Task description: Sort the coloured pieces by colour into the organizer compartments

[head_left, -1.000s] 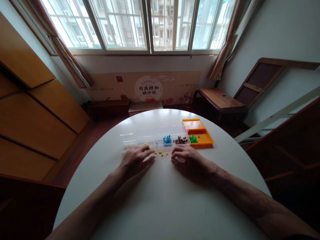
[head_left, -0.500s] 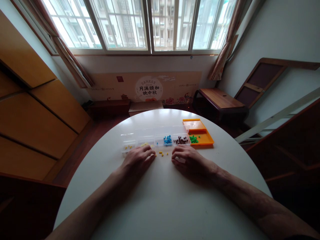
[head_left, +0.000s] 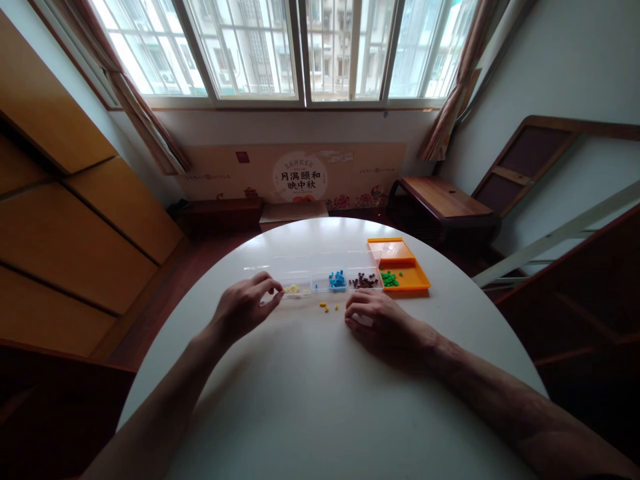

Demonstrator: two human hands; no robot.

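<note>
Left hand: we are seeing it lifted just over the near left end of the clear organizer box, thumb and forefinger pinched together at the tips; whether a bead is caught between them we cannot tell.
Right hand: we are seeing it lying palm down on the white round table, fingers curled loosely inward and closed on nothing, just right of the loose yellow beads.
Loose yellow beads: we are counting about 3 tiny bright-yellow pieces lying on the bare tabletop between the 2 hands, just in front of the box.
Clear organizer box: we are looking at a long, low, see-through row of compartments running left to right beyond the hands; 1 cell is holding pale yellow beads, the next blue beads, the next dark brown beads.
Orange tray: we are seeing it touching the right end of the box, with green beads heaped in its near left corner.
Arms: we are seeing both forearms bare, coming in from the lower corners and angling toward the table's middle.
</note>
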